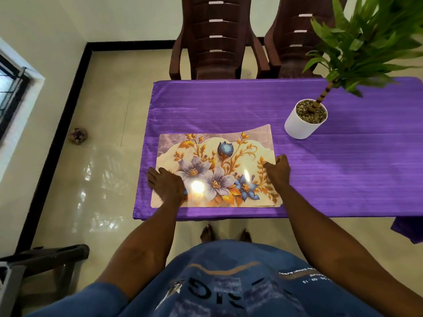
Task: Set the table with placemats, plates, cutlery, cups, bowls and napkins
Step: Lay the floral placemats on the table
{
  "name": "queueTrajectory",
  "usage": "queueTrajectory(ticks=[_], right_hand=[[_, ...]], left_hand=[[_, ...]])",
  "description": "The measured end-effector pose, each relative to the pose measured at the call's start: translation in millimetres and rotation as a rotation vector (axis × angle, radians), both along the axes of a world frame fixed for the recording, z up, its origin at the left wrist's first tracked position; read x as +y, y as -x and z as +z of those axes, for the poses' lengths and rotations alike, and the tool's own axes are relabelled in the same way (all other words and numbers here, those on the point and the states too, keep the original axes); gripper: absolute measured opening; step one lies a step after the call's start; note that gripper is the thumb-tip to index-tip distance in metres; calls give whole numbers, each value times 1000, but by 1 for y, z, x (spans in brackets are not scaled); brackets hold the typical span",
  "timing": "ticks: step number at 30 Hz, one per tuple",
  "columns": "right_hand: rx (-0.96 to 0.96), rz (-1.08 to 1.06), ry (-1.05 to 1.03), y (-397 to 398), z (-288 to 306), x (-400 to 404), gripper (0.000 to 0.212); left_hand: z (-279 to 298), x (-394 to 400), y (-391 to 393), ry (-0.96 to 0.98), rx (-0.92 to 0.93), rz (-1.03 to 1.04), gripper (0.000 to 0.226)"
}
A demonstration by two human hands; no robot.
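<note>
Floral placemat (215,170) on purple tablecloth (343,175), near front-left corner of table, long side parallel to near edge. Glossy, w/ two light glares on it. Far-right corner curled up off cloth; rest lying flat. Looks like more than one mat stacked at near-right corner, can't tell for sure.

Left hand (166,184) resting flat on mat's left end, fingers spread & straight, pressing down, fingertips reaching over mat's left edge. Right hand (278,171) at mat's right edge, fingers curled, pinching edge of mat; exact grip partly hidden by back of hand.

White pot (305,121) w/ green plant (366,42) on cloth, right of & behind mat, apart from it. Two dark brown chairs (217,40) at far side of table. Another dark chair (52,257) at lower left on tiled floor. Window (13,97) at left.
</note>
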State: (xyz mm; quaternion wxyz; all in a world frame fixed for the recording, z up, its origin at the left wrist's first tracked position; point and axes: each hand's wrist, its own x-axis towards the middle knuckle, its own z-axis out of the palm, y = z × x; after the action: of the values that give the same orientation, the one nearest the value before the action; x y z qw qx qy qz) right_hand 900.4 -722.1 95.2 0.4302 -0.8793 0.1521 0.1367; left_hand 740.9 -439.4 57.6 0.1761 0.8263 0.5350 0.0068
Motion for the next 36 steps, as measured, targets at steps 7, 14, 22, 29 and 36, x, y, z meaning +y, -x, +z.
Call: queueTrajectory(ticks=[7, 14, 22, 29, 36], right_hand=[[169, 48, -295, -9, 16, -23, 47], [205, -135, -504, -5, 20, -88, 42], [161, -163, -487, -11, 33, -199, 37], [-4, -201, -324, -16, 41, -322, 25], [-179, -221, 73, -48, 61, -430, 18]], left_hand=[[13, -13, -17, 44, -120, -83, 65], [26, -27, -41, 127, -200, -68, 60], [46, -110, -70, 186, -378, -63, 41], [54, -261, -92, 149, -510, -107, 40], [54, -387, -127, 202, -565, -87, 35]])
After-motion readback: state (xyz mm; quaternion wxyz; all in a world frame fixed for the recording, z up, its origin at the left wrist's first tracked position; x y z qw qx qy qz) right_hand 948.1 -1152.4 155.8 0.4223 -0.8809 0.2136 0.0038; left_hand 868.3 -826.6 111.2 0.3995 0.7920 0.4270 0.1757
